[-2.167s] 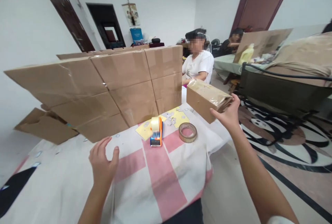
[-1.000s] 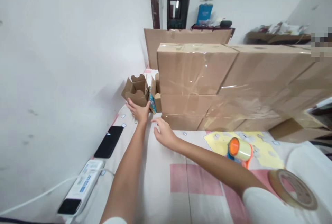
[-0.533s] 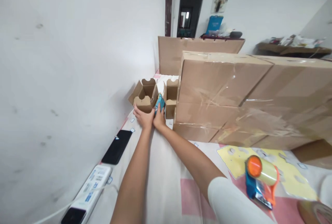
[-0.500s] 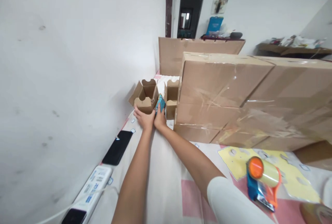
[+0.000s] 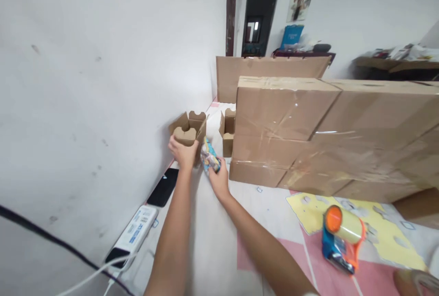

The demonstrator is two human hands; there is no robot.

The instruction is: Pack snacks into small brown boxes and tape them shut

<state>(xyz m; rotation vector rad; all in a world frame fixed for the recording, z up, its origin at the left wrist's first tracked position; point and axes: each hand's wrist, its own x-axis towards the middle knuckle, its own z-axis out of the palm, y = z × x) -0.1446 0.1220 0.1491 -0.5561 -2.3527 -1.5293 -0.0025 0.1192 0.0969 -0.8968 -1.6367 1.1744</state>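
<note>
My left hand (image 5: 183,152) grips the near side of a small open cardboard box (image 5: 185,136) beside the white wall, its flaps standing up. To its right, my right hand (image 5: 219,177) is closed on a blue patterned packet (image 5: 209,155), which is held tilted near the box's right side. A second small open box (image 5: 227,138) stands farther right, against the stack of large taped cartons (image 5: 270,117).
A black phone (image 5: 163,187) and a white power strip (image 5: 135,232) with cables lie along the wall. At the right are a tape dispenser (image 5: 343,239) and a tape roll (image 5: 416,282). A cardboard panel (image 5: 226,78) stands behind.
My right hand has moved back and slightly right, bringing the packet out from between the two small boxes. My left hand remains on the left box.
</note>
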